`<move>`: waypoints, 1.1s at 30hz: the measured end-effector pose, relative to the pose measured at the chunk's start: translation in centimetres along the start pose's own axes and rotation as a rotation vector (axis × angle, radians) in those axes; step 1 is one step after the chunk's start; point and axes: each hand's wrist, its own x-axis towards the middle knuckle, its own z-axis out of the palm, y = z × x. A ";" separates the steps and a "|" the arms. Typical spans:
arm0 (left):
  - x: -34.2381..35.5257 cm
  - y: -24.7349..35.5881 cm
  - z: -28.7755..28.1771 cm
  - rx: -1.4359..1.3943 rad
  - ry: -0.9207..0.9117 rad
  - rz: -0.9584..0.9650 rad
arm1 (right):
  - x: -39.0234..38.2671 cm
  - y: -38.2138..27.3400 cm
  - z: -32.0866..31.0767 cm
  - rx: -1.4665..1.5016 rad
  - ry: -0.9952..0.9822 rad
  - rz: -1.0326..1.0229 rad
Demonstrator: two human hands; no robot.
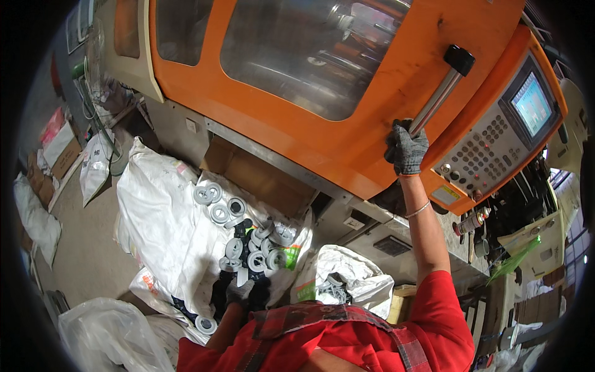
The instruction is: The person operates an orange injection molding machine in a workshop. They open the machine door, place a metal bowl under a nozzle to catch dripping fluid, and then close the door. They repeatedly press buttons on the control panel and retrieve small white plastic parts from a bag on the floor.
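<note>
The right hand, in a grey knitted glove, was closed around the lower end of the metal handle, right of centre in the frame; the handle slanted toward the upper right, ended in a black cap, and was mounted on the orange machine door, which spanned the top of the frame; the door carried a large window, with metal bars visible behind it; the control panel, with a lit screen and rows of round buttons, stood at the right of the frame. The left hand, also gloved, was low and left of centre, at the near edge of a pile of grey ring-shaped parts; whether it held a part could not be told, as its fingers were not clearly visible; the parts lay on a large white sack, with black pieces among them. An open white sack at lower centre contained further grey pieces; a cardboard box stood against the machine, above the pile in the frame; a clear plastic bag occupied the lower left.
</note>
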 end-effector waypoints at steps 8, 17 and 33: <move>2.6 -1.0 -3.2 0.721 -0.127 -0.148 | 0.0 -0.6 4.3 -0.061 0.054 0.029; 9.9 25.0 -2.2 0.531 0.033 0.577 | 0.1 0.8 9.7 -0.486 -0.240 -0.074; 15.2 53.9 5.1 -0.122 0.140 0.600 | -1.3 -5.2 -10.6 -1.056 -0.162 -0.404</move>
